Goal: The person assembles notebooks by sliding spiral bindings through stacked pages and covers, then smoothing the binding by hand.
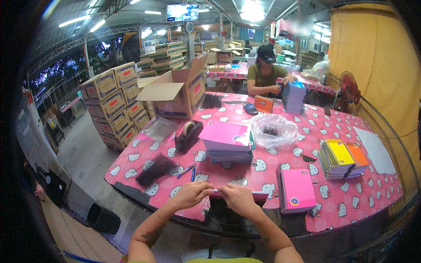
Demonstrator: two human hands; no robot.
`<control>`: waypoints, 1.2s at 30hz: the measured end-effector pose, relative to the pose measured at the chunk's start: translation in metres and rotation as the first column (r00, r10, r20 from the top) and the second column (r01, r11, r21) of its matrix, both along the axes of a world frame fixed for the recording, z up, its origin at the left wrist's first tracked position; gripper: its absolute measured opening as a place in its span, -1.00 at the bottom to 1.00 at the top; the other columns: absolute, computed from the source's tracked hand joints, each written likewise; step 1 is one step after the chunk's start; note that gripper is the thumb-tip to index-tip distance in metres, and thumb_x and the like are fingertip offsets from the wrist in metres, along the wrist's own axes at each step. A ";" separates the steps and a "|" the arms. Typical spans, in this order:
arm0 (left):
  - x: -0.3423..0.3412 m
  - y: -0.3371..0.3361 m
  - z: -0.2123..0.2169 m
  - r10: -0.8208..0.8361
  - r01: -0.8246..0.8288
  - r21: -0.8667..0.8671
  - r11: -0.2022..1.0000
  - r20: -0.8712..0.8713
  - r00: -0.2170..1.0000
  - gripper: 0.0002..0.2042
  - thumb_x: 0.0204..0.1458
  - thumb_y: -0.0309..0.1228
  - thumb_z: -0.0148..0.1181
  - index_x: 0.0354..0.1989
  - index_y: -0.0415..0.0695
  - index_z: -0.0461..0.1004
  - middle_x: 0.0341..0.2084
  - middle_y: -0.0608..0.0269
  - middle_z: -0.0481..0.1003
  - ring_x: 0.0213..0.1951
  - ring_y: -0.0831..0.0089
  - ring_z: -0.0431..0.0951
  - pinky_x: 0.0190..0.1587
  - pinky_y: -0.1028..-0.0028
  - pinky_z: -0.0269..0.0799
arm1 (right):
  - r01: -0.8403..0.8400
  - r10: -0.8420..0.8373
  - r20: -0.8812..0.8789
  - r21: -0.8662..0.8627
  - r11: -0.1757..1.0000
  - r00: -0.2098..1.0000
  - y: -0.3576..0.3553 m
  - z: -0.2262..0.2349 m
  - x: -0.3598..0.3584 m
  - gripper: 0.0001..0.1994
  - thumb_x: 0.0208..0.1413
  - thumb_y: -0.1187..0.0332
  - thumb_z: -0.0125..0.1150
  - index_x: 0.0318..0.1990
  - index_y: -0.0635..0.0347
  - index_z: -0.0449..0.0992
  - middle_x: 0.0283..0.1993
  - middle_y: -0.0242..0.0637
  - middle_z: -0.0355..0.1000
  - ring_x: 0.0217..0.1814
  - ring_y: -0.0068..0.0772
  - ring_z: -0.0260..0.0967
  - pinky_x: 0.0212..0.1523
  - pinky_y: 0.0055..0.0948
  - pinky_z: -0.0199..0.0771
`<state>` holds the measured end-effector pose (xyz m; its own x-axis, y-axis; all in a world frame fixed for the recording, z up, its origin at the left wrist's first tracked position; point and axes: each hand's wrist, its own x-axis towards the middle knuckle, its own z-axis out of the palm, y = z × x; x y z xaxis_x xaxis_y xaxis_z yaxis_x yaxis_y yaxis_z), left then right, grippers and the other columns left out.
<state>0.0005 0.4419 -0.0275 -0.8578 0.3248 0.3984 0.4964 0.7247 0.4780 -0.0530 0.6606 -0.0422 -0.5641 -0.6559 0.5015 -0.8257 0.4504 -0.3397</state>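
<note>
At the table's near edge, my left hand [196,193] and my right hand [238,198] meet with fingertips pinched on a thin pink notebook [261,197]. It is seen almost edge-on, and my right hand covers part of it. Just beyond my hands stands a stack of pink notebooks [224,136], with blue pens [186,171] lying to its left. Right of my right hand is a smaller pile of pink spiral notebooks [298,191]. A heap of black binding coils [157,170] lies beyond my left hand.
A black tape dispenser [188,136], an open carton [175,101] and a plastic bag of dark coils [274,130] stand farther back. Yellow notebooks [337,153] and orange notebooks [357,154] are at right. Across the table, a co-worker [267,72] handles a notebook stack [294,98]. Stacked cartons [116,105] stand left.
</note>
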 end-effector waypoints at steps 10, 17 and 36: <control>-0.007 -0.003 -0.018 -0.007 -0.006 -0.124 0.992 -0.110 0.994 -0.72 0.14 -0.22 0.27 -0.09 -0.11 0.50 -0.33 0.12 0.46 -0.38 0.15 0.54 -0.35 0.24 0.44 | 0.060 -0.061 -0.001 0.169 0.984 0.998 0.023 0.008 0.002 -0.78 0.06 0.28 0.26 -0.12 0.02 0.54 -0.28 -0.28 0.49 -0.27 -0.08 0.54 -0.32 -0.11 0.51; -0.007 0.051 -0.026 0.324 -0.407 -0.299 0.863 -0.289 0.901 -0.32 0.19 0.08 0.05 0.33 -0.18 0.20 0.24 -0.06 0.23 0.28 -0.03 0.18 0.20 -0.10 0.07 | 0.050 -0.056 0.050 0.109 0.993 0.997 0.022 0.004 -0.009 -0.83 0.22 0.26 0.11 -0.12 0.01 0.57 -0.31 -0.21 0.49 -0.29 -0.02 0.52 -0.32 -0.08 0.50; 0.028 0.089 -0.131 0.289 -0.363 -0.129 0.923 -0.393 0.873 -0.15 0.23 0.19 -0.16 0.48 -0.24 -0.12 0.50 -0.09 -0.21 0.53 0.01 -0.34 0.43 -0.16 -0.52 | 0.132 -0.126 -0.054 0.118 0.984 0.991 0.059 0.005 0.002 -0.76 0.10 0.39 0.21 -0.07 -0.04 0.59 -0.35 -0.25 0.56 -0.33 -0.09 0.51 -0.28 -0.16 0.37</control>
<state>0.0280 0.5310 -0.1581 -0.7376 0.1535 0.6576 0.3253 0.9341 0.1468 -0.0515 0.7194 -0.0370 -0.6261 -0.6366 0.4502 -0.7715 0.5895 -0.2393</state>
